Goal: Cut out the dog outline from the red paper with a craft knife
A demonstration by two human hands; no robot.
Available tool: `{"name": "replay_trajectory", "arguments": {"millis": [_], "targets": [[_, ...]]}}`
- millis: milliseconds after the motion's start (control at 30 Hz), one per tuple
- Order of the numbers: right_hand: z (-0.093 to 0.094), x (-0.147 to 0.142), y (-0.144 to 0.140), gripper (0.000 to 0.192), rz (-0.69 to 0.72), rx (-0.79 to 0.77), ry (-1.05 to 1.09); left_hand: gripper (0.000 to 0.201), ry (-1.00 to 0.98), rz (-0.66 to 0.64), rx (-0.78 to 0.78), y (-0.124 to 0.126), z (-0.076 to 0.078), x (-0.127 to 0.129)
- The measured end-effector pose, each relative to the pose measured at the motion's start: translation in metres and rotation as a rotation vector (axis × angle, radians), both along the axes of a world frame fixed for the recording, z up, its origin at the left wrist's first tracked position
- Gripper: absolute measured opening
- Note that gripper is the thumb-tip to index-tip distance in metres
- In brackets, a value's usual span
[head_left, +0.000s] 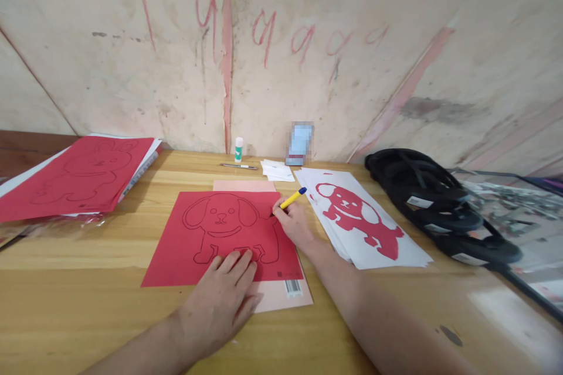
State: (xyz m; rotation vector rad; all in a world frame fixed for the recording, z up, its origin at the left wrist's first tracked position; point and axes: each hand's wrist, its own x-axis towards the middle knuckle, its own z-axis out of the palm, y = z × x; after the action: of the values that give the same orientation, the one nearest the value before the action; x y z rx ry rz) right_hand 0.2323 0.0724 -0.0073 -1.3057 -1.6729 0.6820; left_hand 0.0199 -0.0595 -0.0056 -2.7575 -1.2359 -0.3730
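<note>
A red sheet [185,258] with a black dog outline lies on a pink sheet [281,299] in the middle of the wooden table [88,304]. My left hand [222,299] rests flat on the red sheet's lower edge, fingers spread, pinning it down. My right hand [292,224] grips a yellow pen with a blue cap [294,198], its tip touching the outline at the dog's right side.
A stack of white sheets with a red dog cut-out [358,217] lies to the right. More red sheets with a rabbit outline [74,179] sit at the left. A glue stick [238,149], a thin pen [240,166], small white papers [278,170] and black rings [435,202] lie near the wall.
</note>
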Motion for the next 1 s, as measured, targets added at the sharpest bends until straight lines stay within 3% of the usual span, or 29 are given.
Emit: {"name": "replay_trajectory", "arguments": {"millis": [1000], "targets": [[0.0025, -0.0016, -0.0026, 0.012, 0.056, 0.035, -0.016, 0.044, 0.012, -0.010, 0.025, 0.0005, 0.0018, 0.0005]]}}
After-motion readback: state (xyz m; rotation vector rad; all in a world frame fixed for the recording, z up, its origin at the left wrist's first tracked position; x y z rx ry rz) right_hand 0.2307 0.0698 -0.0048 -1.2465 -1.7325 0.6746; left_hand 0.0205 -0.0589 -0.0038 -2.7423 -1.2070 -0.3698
